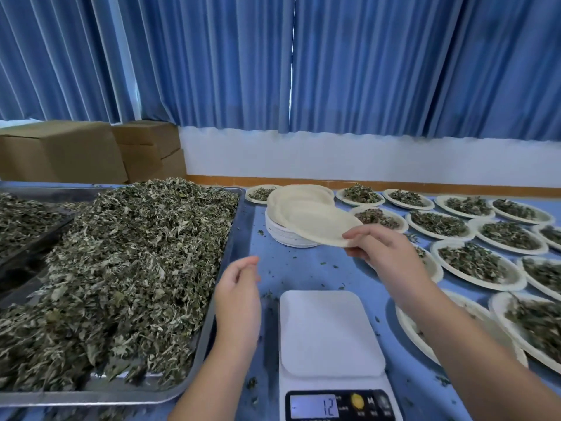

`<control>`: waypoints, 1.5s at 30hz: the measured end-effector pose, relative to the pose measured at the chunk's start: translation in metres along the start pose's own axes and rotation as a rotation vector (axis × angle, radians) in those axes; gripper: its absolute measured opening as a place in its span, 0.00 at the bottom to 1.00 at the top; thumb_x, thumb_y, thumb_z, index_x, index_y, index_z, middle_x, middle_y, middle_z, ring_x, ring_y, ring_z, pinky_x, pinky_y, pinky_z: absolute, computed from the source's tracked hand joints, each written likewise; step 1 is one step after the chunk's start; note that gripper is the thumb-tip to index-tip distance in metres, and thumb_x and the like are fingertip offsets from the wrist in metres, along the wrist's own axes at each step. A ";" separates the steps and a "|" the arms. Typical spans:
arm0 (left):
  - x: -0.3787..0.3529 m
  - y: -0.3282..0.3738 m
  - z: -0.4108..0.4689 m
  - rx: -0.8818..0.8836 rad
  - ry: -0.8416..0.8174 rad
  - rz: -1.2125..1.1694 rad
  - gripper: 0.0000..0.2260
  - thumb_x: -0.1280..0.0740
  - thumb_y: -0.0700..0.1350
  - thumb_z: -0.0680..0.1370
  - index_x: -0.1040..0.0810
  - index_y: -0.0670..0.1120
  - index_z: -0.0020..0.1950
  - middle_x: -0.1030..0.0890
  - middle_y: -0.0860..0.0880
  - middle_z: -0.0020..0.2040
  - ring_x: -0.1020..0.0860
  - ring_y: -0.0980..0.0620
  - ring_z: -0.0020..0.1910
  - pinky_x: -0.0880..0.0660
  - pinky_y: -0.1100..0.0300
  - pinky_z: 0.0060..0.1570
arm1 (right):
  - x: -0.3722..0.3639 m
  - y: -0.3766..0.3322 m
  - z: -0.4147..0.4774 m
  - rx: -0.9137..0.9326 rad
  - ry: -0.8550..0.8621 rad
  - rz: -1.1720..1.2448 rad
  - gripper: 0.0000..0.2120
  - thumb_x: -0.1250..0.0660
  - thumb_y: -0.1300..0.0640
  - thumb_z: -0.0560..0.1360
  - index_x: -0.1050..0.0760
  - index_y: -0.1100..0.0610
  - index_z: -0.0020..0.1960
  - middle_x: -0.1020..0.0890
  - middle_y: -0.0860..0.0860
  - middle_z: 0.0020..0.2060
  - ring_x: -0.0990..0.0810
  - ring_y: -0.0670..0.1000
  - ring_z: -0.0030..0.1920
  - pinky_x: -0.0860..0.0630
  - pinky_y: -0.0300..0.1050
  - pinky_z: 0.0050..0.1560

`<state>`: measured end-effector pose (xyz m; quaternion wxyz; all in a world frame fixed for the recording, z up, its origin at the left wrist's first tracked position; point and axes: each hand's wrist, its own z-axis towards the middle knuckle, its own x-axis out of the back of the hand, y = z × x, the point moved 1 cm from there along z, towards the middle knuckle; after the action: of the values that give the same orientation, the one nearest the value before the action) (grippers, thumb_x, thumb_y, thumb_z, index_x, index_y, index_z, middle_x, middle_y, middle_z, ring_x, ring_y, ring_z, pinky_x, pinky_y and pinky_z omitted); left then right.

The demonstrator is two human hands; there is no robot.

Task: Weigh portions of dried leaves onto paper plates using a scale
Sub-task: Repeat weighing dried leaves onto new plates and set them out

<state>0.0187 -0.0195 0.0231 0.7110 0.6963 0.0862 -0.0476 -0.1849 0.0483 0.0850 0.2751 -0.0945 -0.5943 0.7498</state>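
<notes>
Reading the scale from my end, I see 12 on its display and an M by the buttons; the other markings are too small to make out. The right hand pinches the rim of a paper plate. The plate is tilted, its length running from the stack towards that hand. The left hand hovers between the tray of dried leaves and the scale, fingers loosely apart and holding nothing.
</notes>
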 end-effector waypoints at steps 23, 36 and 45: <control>0.004 -0.007 -0.023 -0.046 -0.208 0.354 0.09 0.37 0.42 0.78 0.25 0.54 0.55 0.22 0.53 0.41 0.28 0.54 0.24 0.30 0.60 0.27 | 0.050 0.034 -0.074 0.050 -0.395 -0.276 0.20 0.36 0.71 0.74 0.18 0.46 0.50 0.21 0.54 0.48 0.29 0.46 0.35 0.32 0.33 0.39; 0.043 0.027 -0.011 -0.494 0.051 0.889 0.10 0.38 0.48 0.80 0.23 0.48 0.58 0.28 0.51 0.53 0.25 0.52 0.50 0.32 0.58 0.50 | 0.057 0.040 -0.073 0.040 -0.306 -0.172 0.16 0.33 0.61 0.77 0.23 0.41 0.58 0.21 0.35 0.50 0.23 0.50 0.31 0.28 0.33 0.32; 0.086 0.019 0.022 -0.016 -0.313 1.294 0.30 0.57 0.63 0.81 0.41 0.49 0.78 0.41 0.46 0.78 0.44 0.47 0.77 0.46 0.47 0.75 | 0.056 0.045 -0.071 0.052 -0.268 -0.150 0.16 0.33 0.60 0.76 0.22 0.37 0.50 0.21 0.36 0.55 0.22 0.54 0.33 0.29 0.33 0.31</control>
<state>0.1079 -0.0362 0.0258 0.6054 0.5873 -0.4529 0.2888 -0.2115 0.1303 0.0336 0.2508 0.0580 -0.6115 0.7482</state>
